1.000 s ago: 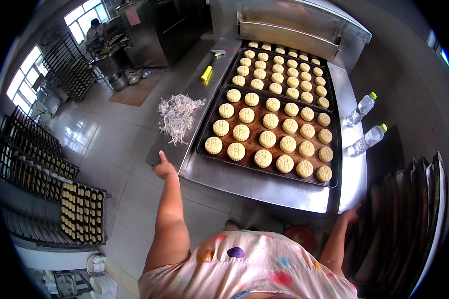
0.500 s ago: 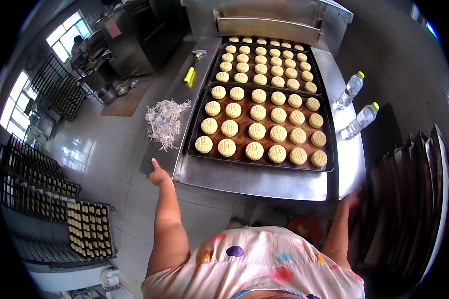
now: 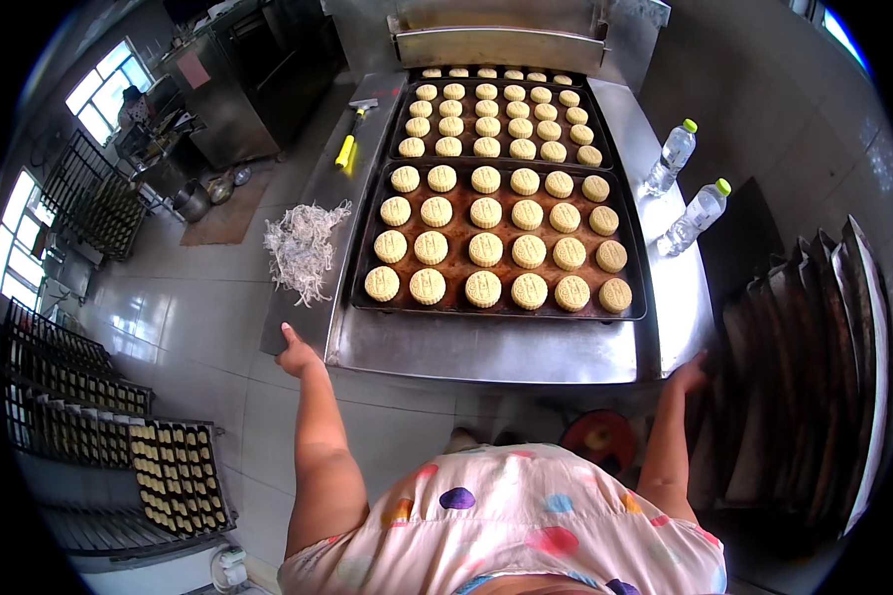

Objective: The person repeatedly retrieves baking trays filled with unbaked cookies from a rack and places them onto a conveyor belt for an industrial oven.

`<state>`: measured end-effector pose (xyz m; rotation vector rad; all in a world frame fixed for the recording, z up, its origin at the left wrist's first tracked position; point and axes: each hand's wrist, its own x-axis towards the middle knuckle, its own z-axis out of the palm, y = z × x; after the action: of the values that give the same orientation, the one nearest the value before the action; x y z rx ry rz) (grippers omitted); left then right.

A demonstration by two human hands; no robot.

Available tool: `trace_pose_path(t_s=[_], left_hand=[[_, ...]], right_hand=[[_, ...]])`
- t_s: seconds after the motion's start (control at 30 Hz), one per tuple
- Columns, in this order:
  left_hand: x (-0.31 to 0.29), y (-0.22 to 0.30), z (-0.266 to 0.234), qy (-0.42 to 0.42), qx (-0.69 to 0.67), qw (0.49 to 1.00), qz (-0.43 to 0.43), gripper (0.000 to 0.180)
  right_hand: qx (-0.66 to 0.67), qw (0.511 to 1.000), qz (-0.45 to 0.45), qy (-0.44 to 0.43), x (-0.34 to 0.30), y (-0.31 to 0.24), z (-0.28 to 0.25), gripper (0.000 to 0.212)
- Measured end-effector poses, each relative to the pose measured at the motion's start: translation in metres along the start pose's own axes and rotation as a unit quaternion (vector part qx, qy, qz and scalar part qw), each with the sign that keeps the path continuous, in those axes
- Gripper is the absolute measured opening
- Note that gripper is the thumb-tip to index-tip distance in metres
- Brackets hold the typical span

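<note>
My left hand [image 3: 297, 354] is at the near left corner of a steel oven counter [image 3: 486, 359], its thumb on top and its fingers curled under the edge, mostly hidden. At the near right corner, my right hand [image 3: 689, 373] touches the counter edge, its fingers lost in shadow. Between my hands, on the counter, lies a dark baking tray [image 3: 407, 306] with rows of round, fluted, stamped pastries [image 3: 485, 249]. Behind it lies a second tray of the same pastries [image 3: 487, 127], and a further row shows at the oven opening.
On the left ledge are a tangle of pale shredded strips [image 3: 308, 251] and a yellow-handled scraper [image 3: 346, 149]. Two water bottles [image 3: 695, 216] lean on the right ledge. Upright baking sheets [image 3: 804, 377] stand at right, loaded racks [image 3: 177, 476] at left. A person [image 3: 134, 104] is far off.
The whole view has shifted slightly, so the counter sits a little higher and further left. My hands stay at the two corners; trays and pastries keep their places on the counter.
</note>
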<state>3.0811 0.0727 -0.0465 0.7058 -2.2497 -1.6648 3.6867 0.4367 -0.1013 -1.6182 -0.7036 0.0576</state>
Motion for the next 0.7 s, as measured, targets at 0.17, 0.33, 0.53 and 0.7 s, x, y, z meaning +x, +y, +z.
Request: trace_pose_path(t_s=[0.17,0.33,0.53,0.7], left_hand=[[-0.002,0.002,0.003,0.006,0.016,1.000,-0.003,0.070],[-0.006,0.004,0.004,-0.003,0.020,1.000,-0.010,0.072],[0.002,-0.002,-0.001,0.018,0.032,0.999,-0.004,0.073],[0.004,-0.007,0.012,0.010,0.033,0.999,-0.010,0.074]], right_hand=[[-0.003,1.000,0.023,0.000,-0.007,-0.027,-0.013,0.056],[0.000,1.000,0.002,-0.006,0.001,-0.016,-0.014,0.055],[0.017,0.998,0.047,-0.029,-0.010,-0.024,-0.010,0.053],[0.016,0.999,0.041,-0.024,0.011,0.007,-0.011,0.056]])
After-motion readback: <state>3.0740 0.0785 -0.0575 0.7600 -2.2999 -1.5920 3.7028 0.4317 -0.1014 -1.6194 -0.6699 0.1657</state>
